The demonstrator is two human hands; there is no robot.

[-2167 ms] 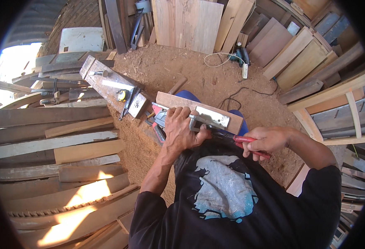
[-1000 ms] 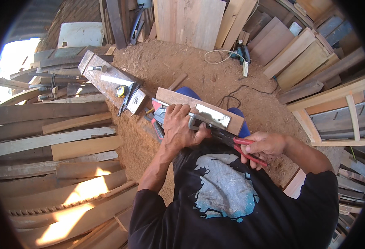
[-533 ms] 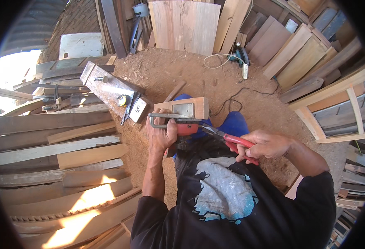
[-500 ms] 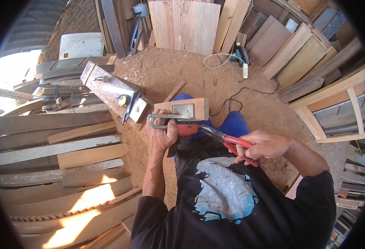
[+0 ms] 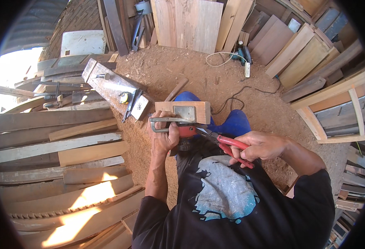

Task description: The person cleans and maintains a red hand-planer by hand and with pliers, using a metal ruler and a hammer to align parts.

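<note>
My left hand is closed around a tool assembly. It has a wooden block with a square metal plate set in it, a bent metal bracket and a red body below. In my closed right hand are pliers with red handles. Their dark jaws reach left to the edge of the red body under the block; what the tips grip, if anything, is hidden. The assembly is held above my lap, between blue-clad knees.
A low wooden bench at the upper left bears a yellow tape measure and a metal cylinder. Stacked planks line the left. A corded power tool lies on the sawdust-covered ground, with boards leaning behind.
My right hand and the pliers have shifted slightly left and downward. The wooden block has tipped a little, showing more of the metal plate. Both grips persist.
</note>
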